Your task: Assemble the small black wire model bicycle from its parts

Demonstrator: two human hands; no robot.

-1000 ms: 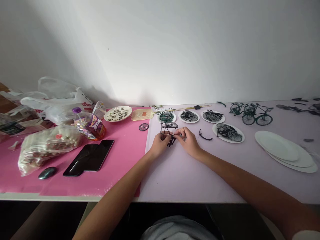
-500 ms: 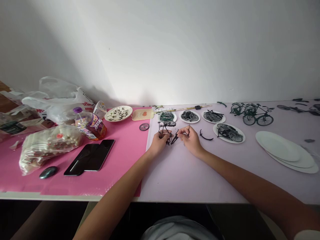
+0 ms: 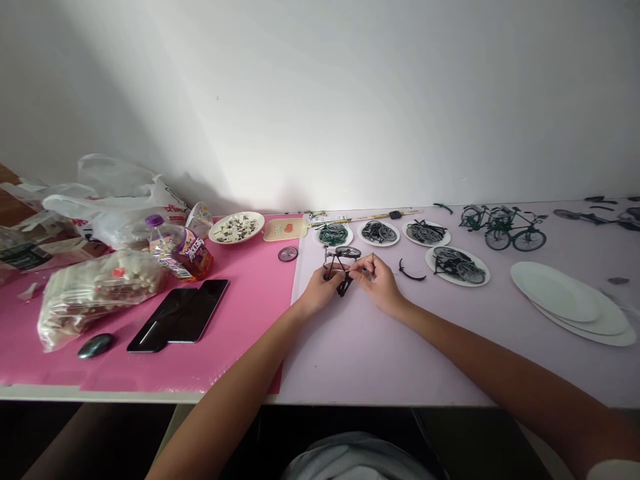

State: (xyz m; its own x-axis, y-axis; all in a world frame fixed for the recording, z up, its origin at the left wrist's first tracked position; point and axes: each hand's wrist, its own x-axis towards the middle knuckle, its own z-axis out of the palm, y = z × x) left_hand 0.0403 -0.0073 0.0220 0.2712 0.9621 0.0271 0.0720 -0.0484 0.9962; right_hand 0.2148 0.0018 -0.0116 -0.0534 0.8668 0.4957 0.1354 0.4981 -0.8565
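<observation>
My left hand (image 3: 320,288) is closed on a small black model bicycle frame (image 3: 336,265), which has one wheel (image 3: 348,252) at its far end. Close against it, my right hand (image 3: 375,278) pinches a small dark part (image 3: 346,283) at the near end of the frame; its exact shape is hard to make out. Just right of my right hand lies a curved black piece (image 3: 412,271). A loose black wheel (image 3: 288,254) rests to the left on the pink sheet.
Plates of model parts (image 3: 379,233) stand behind my hands, with another plate (image 3: 459,267) to the right. Finished-looking model bicycles (image 3: 516,233) stand farther right, near stacked white plates (image 3: 555,292). Left are a bottle (image 3: 180,250), phones (image 3: 179,316) and a mouse (image 3: 96,345).
My right hand has moved slightly left, bringing the dark part from beside the frame against it. The frame has turned in my left hand, and its wheel now shows more to the right.
</observation>
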